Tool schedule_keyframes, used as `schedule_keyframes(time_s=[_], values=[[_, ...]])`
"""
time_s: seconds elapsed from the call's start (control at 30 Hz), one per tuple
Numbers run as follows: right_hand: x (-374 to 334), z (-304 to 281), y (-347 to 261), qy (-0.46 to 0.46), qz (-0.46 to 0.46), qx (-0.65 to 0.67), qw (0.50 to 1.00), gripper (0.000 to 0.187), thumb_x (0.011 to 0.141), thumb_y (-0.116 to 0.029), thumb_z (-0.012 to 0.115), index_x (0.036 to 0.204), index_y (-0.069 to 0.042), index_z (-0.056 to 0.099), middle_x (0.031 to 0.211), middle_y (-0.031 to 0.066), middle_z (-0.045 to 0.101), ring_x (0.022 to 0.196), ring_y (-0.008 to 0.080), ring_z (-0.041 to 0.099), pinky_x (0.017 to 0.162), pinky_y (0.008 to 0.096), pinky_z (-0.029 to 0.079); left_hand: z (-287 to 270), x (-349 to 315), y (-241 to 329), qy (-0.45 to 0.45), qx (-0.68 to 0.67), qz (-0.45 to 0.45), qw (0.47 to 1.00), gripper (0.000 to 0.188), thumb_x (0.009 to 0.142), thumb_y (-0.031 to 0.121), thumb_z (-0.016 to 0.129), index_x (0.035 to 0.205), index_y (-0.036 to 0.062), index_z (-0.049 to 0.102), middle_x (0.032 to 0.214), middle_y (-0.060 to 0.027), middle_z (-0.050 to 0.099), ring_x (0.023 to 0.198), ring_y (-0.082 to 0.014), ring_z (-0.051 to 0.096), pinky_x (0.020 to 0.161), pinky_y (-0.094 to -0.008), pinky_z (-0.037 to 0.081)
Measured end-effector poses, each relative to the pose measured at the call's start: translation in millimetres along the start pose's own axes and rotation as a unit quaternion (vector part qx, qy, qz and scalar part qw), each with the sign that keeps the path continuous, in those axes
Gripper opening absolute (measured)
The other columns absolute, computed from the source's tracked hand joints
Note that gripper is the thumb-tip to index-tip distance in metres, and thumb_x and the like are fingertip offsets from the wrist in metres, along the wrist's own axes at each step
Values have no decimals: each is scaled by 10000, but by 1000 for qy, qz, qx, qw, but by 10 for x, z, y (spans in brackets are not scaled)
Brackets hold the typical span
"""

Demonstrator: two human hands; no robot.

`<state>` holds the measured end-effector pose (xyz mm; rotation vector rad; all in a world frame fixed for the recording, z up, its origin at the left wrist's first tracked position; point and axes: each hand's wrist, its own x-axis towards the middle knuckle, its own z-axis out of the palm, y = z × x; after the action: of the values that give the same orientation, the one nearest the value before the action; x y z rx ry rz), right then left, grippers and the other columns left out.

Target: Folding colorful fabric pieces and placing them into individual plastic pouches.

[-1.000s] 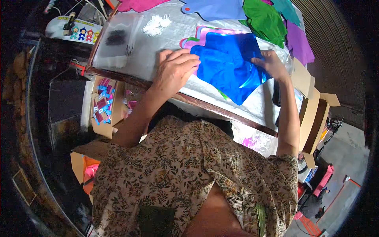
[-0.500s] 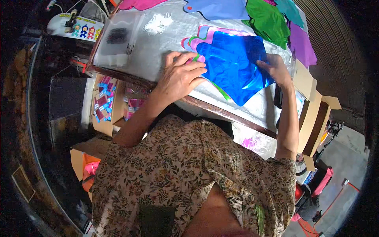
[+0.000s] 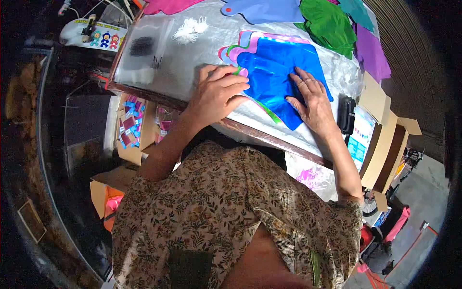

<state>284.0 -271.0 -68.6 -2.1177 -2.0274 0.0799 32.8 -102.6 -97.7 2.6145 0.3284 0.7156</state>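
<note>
A shiny blue foil balloon [image 3: 272,79], flat and uninflated, lies on top of a small pile on the table. Lobed edges of pink, green and light blue foil balloons [image 3: 234,50] stick out from under it at the upper left. My left hand [image 3: 219,94] rests at the pile's left edge, its fingers stretched over a small pinkish tab. On the blue foil's right side lies my right hand [image 3: 313,98], palm down with fingers spread. Neither hand grips anything that shows.
Pink, pale blue [image 3: 264,12], green [image 3: 327,29] and purple foil pieces lie along the table's far side. White strings [image 3: 189,30] and a clear plastic sheet [image 3: 144,48] are at the left. Cardboard boxes [image 3: 378,144] flank the table; a black object [image 3: 346,115] sits near my right forearm.
My right hand has let go of the blue balloon's right edge and moved left onto its surface. The blue foil now lies flatter. My left hand has stayed nearly still.
</note>
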Motion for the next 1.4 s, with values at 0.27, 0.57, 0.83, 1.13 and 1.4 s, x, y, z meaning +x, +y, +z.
schedule_keyframes(time_s=[0.27, 0.57, 0.83, 1.13, 1.4], values=[[-17, -90, 137, -10, -6, 62, 998, 621, 904, -344, 700, 1416, -44, 515, 1497, 172, 475, 1354, 369, 471, 1115, 493, 377, -161, 222, -99, -1, -88, 10, 996, 205, 821, 136, 765, 1018, 84, 736, 1111, -54, 729, 1079, -242, 662, 987, -397, 446], [-1, -868, 594, -46, -4, 46, 998, 584, 908, -281, 699, 1408, -41, 516, 1461, 170, 506, 1301, 351, 520, 1132, 485, 372, -45, 2287, -613, 43, -62, 143, 987, 140, 859, 127, 719, 986, 70, 737, 1037, -106, 734, 940, -315, 683, 845, -426, 539], [184, -975, 1257, -51, 27, 21, 998, 566, 900, -194, 699, 1414, -45, 516, 1431, 177, 534, 1294, 347, 529, 1126, 468, 387, 1161, 4309, -1514, -55, 79, 133, 986, 232, 836, 137, 647, 1036, 97, 759, 1028, -158, 729, 962, -371, 689, 861, -480, 548], [1104, -666, 2290, 1, 45, 44, 998, 585, 937, -259, 674, 1439, -28, 484, 1504, 214, 458, 1322, 418, 492, 1093, 439, 438, 1799, 4703, -1813, -134, 136, 172, 967, 229, 843, 221, 653, 998, 114, 784, 986, -175, 728, 951, -381, 697, 882, -477, 559], [1398, -42, 2725, 34, 33, -37, 998, 589, 965, -363, 641, 1436, -41, 498, 1504, 219, 455, 1317, 403, 504, 1097, 427, 440, 1796, 4684, -1800, -25, 41, 22, 999, 240, 848, 319, 725, 963, 121, 797, 916, -126, 754, 830, -307, 726, 789, -431, 568]])
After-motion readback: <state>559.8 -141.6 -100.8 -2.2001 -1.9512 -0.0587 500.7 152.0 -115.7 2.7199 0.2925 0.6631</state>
